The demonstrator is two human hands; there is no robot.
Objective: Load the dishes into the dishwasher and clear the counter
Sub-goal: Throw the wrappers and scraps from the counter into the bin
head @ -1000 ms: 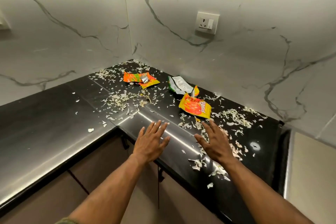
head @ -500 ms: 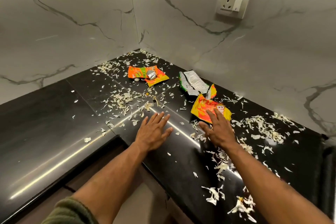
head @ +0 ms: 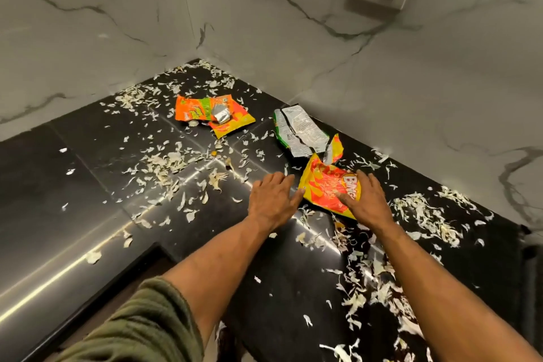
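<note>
Your right hand [head: 364, 200] rests flat on the yellow-orange snack wrapper [head: 326, 188]; your left hand [head: 273, 200] lies open beside it. White shreds [head: 164, 161] litter the black counter [head: 73, 185].

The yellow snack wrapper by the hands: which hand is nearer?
Right. The right hand rests on the yellow snack wrapper; the left hand lies beside its left edge.

Black corner counter [head: 73, 191], littered.

White shreds [head: 164, 161] lie scattered across most of it, thickest along the right side. An orange wrapper [head: 205, 114] lies near the corner, a torn silver-and-green wrapper [head: 299, 132] by the right wall, and a yellow-orange packet [head: 326, 185] just in front of that.
</note>
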